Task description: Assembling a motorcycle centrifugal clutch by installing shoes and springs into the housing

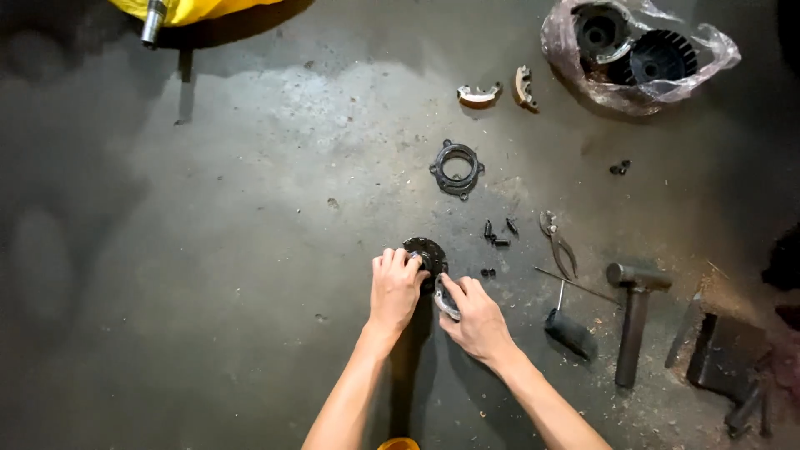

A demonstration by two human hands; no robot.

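Left hand (394, 287) fingers press the round black metal hub (426, 250) on the concrete floor (208, 250); right hand (477, 317) fingers pinch a curved metal shoe (444, 300)

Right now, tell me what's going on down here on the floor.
A person crouches over a grey concrete floor. The left hand steadies a round black metal part, while the right hand presses a curved metal piece against it. A black ring, loose bolts, pliers and a hammer lie nearby.
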